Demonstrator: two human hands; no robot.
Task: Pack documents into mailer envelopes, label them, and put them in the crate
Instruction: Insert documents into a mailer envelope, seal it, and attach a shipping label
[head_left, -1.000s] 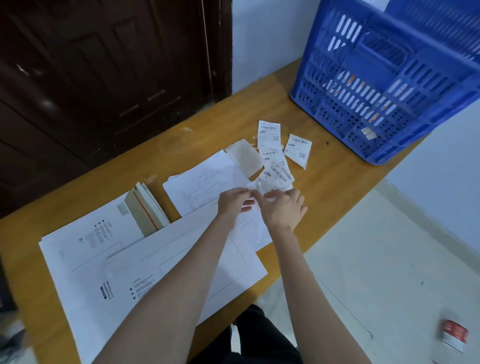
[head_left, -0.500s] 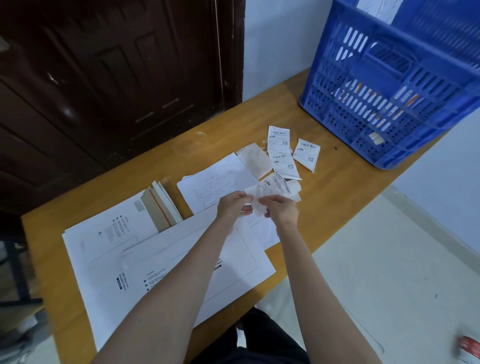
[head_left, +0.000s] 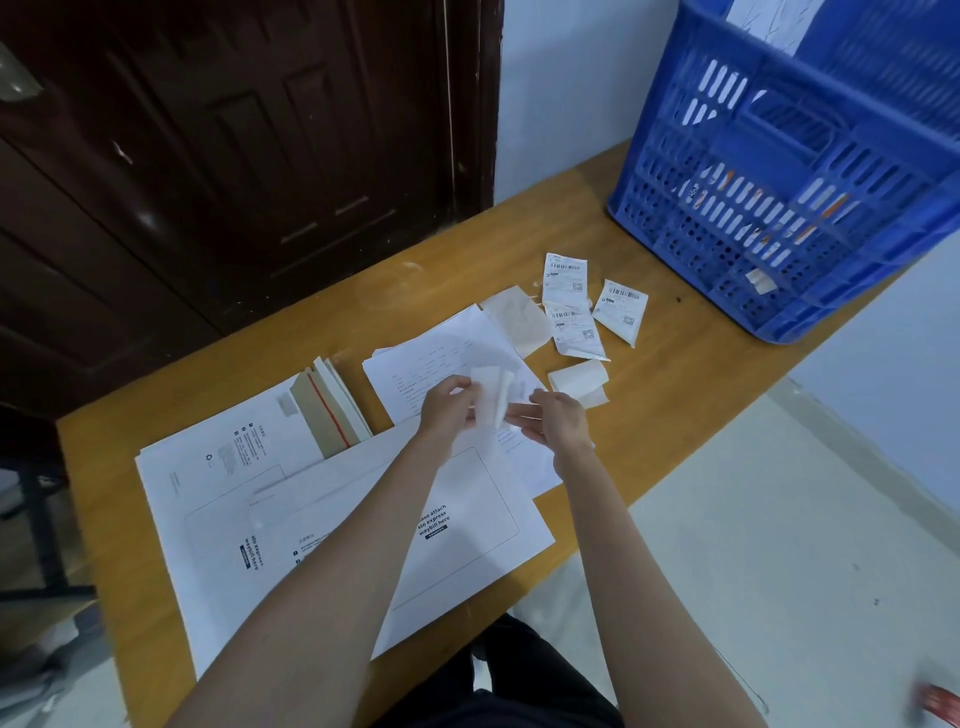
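Both hands meet over the counter (head_left: 675, 395), pinching one small white label (head_left: 491, 397) between them: the left hand (head_left: 449, 408) grips its left edge and the right hand (head_left: 558, 421) holds its lower right edge. That label stands nearly upright, its long axis running away from the person, curled and showing only a blank side. Under the hands lies a printed sheet of documents (head_left: 431, 364), its text too small to read. Nearer the person than the hands, a big white mailer envelope (head_left: 467, 540) lies flat with its long side running left to right; it reads "please attach sto express waybill here", partly hidden by the left arm. A second envelope (head_left: 218, 467) lies to the left, partly under it. Beyond the right hand lie three printed labels (head_left: 574, 325) with barcodes and QR squares, their text unreadable. Farther right of them stands the blue crate (head_left: 810, 208), with white paper showing inside.
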